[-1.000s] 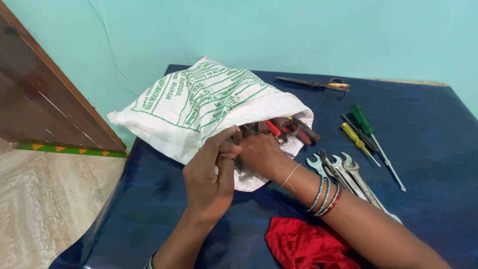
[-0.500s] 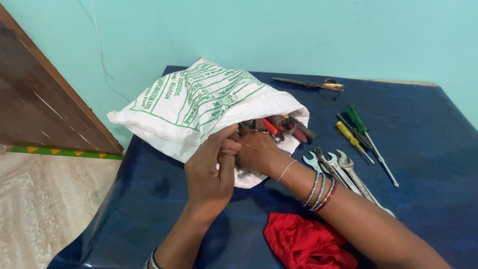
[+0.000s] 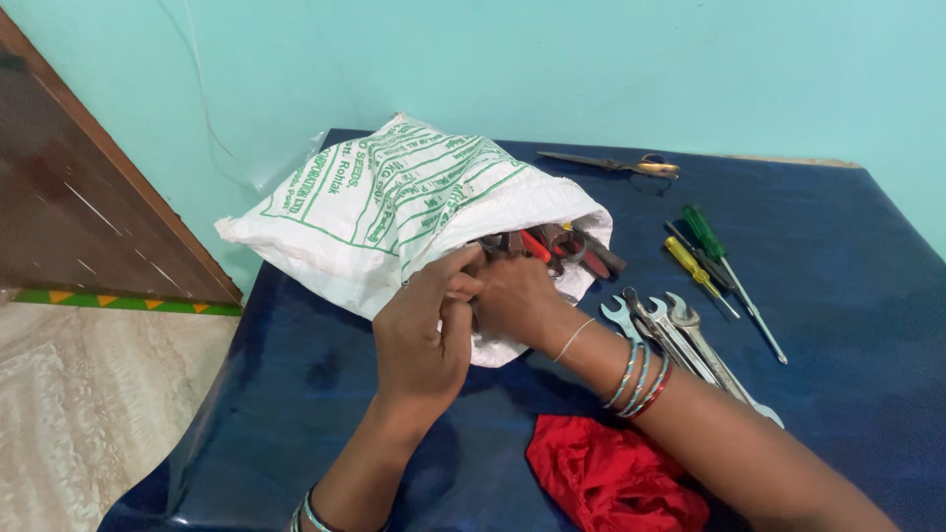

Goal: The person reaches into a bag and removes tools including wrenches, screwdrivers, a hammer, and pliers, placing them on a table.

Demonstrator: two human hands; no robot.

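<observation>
A white woven sack with green print [image 3: 394, 202] lies on its side on a dark blue table [image 3: 847, 296], mouth facing me. Pliers with red and dark handles [image 3: 557, 246] poke out of the mouth. My left hand [image 3: 424, 335] pinches the sack's lower rim at the opening. My right hand [image 3: 512, 300] reaches into the mouth among the tools; its fingers are hidden, so what they grip does not show. Coloured bangles circle my right wrist.
Several spanners [image 3: 675, 335] lie right of the sack. Green and yellow screwdrivers [image 3: 714, 256] rest further right, scissors [image 3: 616, 166] at the back edge. A red cloth [image 3: 611, 478] sits near the front. A wooden door [image 3: 89, 197] and stone floor are left.
Both hands stay at the sack's mouth with only small shifts of the fingers. The camera has moved slightly.
</observation>
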